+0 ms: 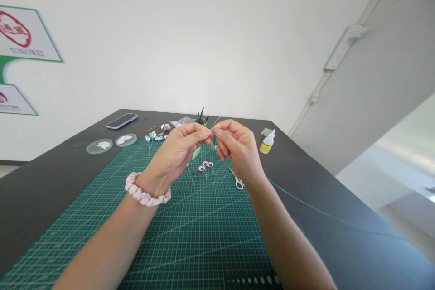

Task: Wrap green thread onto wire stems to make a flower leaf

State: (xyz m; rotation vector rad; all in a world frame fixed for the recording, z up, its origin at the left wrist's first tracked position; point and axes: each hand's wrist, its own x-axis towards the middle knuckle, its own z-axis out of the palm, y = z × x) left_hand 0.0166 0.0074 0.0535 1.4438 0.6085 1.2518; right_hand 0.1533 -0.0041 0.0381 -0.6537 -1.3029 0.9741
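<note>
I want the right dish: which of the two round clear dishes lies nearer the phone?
The right-hand dish, closer to the cutting mat's corner, lies nearer the phone. The other dish sits farther left, toward the table's edge.

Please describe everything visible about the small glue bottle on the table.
The glue bottle is small, of white plastic as it looks, with a pointed white nozzle and a yellow label low on its body. It stands about upright on the dark table, right of the green cutting mat, beside a small grey object. No hand touches it.
</note>
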